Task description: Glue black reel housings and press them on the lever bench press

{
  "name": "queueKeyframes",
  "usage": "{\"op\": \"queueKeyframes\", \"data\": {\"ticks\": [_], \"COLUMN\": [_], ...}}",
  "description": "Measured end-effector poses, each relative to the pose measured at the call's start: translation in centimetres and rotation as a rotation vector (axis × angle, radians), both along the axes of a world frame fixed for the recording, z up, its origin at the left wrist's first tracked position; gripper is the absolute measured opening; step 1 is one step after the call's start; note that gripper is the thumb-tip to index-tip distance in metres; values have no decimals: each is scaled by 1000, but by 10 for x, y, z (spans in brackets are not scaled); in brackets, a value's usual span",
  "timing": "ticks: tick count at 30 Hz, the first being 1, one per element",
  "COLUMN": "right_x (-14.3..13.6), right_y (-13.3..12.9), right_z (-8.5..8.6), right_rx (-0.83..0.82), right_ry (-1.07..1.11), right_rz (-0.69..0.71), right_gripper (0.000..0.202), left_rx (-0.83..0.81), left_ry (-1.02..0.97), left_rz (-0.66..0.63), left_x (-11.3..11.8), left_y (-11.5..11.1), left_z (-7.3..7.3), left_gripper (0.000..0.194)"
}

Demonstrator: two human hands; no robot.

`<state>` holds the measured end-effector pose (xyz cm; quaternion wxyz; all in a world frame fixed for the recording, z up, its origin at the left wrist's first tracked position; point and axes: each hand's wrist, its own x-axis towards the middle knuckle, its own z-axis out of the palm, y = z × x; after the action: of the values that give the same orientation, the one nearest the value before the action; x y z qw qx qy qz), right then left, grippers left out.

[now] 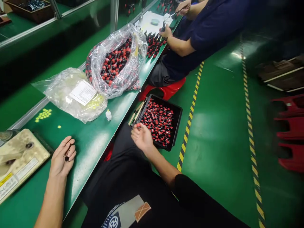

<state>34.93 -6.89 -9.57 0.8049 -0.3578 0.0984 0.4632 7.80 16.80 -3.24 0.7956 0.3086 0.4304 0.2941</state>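
My left hand (63, 155) is above the green bench with its fingers curled in. A small dark spot shows between the fingers and palm, too little to name. Beside the bench, my right hand (143, 137) pinches a small red-and-black plastic piece (137, 126) at its fingertips. That hand is at the near left edge of a black tray (177, 126) full of similar red-and-black pieces (159, 118). Small yellow pieces (43, 115) lie grouped on the bench beyond my left hand, with one loose yellow piece (59, 126) nearer. A small white bottle (108, 115) stands by the bench edge.
Left of my left hand is a cream-coloured device (21, 161). Farther along the bench (95, 134) are a clear bag with a paper label (83, 92) and a large bag of red-and-black parts (116, 63). A co-worker (201, 41) sits on a red stool (173, 90), both hands busy.
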Motion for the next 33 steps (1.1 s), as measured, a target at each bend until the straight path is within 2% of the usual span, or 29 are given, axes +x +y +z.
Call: {"op": "queueKeyframes", "data": {"ticks": [3,5,7,10,13,16,19,22,24,25,27,30,32,33], "right_x": [45,65,78,85,90,105,128,147,151,152,152,155,158,159], "right_y": [-27,-35,-34,-15,26,84,150,210,239,249,260,261,253,248], "right_z": [-19,-28,-28,-3,45,97,137,155,159,159,159,161,164,166], "right_rx": [-166,-220,-213,-196,-222,-311,-505,-825,-945,-967,-980,-1015,-1059,-1081], "right_ry": [-2,-13,-25,-267,-819,-1383,-1936,-2233,-2287,-2295,-2295,-2288,-2265,-2235], "right_rz": [-213,-241,-236,-310,-368,-202,101,494,721,793,850,827,751,668], "right_gripper": [29,32,32,30,25,22,28,36,40,40,37,40,43,43], "left_rx": [-152,-253,-316,-370,-408,-463,-436,-277,-182,-149,-108,-63,-26,-6], "left_ry": [-1,-62,-165,-311,-324,-267,-317,-312,-271,-252,-222,-186,-170,-164], "left_rz": [71,173,287,438,517,495,365,266,241,234,214,194,183,172], "left_x": [4,8,13,21,32,42,45,41,36,33,27,19,14,13], "left_y": [-5,-6,-5,-7,-14,-22,-23,-18,-14,-13,-11,-9,-8,-7], "left_z": [14,25,34,42,39,31,23,20,20,21,21,17,13,11], "left_gripper": [23,29,30,25,22,25,26,29,24,19,13,15,6,5]}}
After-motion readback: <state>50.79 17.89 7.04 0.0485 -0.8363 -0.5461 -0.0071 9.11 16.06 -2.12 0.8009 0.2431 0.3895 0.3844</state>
